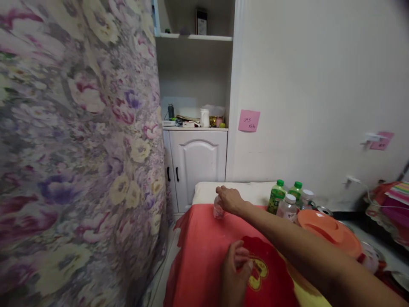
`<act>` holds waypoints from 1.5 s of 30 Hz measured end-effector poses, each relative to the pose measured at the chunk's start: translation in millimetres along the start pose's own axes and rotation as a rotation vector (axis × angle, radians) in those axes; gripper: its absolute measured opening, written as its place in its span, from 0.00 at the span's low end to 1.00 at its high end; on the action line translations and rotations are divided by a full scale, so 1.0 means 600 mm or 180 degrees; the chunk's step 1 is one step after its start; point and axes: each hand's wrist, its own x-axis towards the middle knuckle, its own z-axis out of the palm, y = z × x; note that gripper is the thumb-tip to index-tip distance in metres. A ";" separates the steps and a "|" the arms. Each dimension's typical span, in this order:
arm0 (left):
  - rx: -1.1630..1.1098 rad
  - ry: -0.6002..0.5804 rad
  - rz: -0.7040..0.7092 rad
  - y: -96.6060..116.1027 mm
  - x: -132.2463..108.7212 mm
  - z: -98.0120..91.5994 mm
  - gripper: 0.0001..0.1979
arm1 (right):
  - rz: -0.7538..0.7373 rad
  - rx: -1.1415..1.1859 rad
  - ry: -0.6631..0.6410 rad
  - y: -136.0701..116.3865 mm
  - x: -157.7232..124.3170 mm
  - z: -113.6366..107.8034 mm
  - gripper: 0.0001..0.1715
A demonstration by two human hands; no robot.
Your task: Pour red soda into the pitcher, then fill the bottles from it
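My right hand [230, 199] reaches across to the far left part of the table, its fingers closed around the top of a small clear plastic bottle [218, 212]. The bottle stands upright on the red cloth [201, 247], and its cap is hidden by the fingers. Nearer to me, my left hand [237, 270] hovers over the cloth beside a dark red round mat [275, 285] with a gold pattern. Its fingers are loosely curled, apart from the thumb, and I see nothing in them.
At the right stand green-capped bottles [276, 197] and white-capped clear bottles [287, 207], beside an orange plastic lid [330, 232]. A floral curtain [79, 149] hangs on the left. Behind the table are a white cabinet [201, 166] and a wall with a pink note [249, 120].
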 end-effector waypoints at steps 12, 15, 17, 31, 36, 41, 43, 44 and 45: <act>0.1273 0.0634 0.1189 0.004 0.029 -0.028 0.38 | -0.0053 0.1198 0.0768 0.001 -0.295 -0.111 0.19; 0.1316 -0.0181 0.1145 0.005 0.015 -0.010 0.35 | -0.0130 0.1567 0.0930 0.005 -0.368 -0.100 0.19; 0.1426 -0.0461 0.1285 0.008 0.006 0.003 0.33 | -0.0116 0.1679 0.1079 0.013 -0.403 -0.089 0.22; 0.3249 -0.0051 0.3311 -0.036 0.010 0.006 0.30 | 0.0696 0.2398 0.1675 0.048 -0.479 -0.029 0.22; 0.3458 0.0002 0.3614 -0.036 0.004 0.009 0.34 | 0.0862 0.2334 0.1845 0.050 -0.482 -0.016 0.13; 0.3174 -0.0318 0.2898 -0.048 0.002 0.018 0.33 | 0.0355 0.2213 0.1863 0.065 -0.494 -0.018 0.18; 0.2989 -0.0515 0.2422 -0.048 0.000 0.021 0.32 | 0.0104 0.2293 0.1684 0.072 -0.499 -0.031 0.23; 0.2880 -0.0587 0.2237 -0.046 -0.001 0.022 0.32 | -0.0007 0.2337 0.1578 0.075 -0.501 -0.038 0.25; 0.2772 -0.0631 0.2113 -0.044 -0.003 0.023 0.31 | -0.0088 0.2372 0.1479 0.077 -0.503 -0.045 0.27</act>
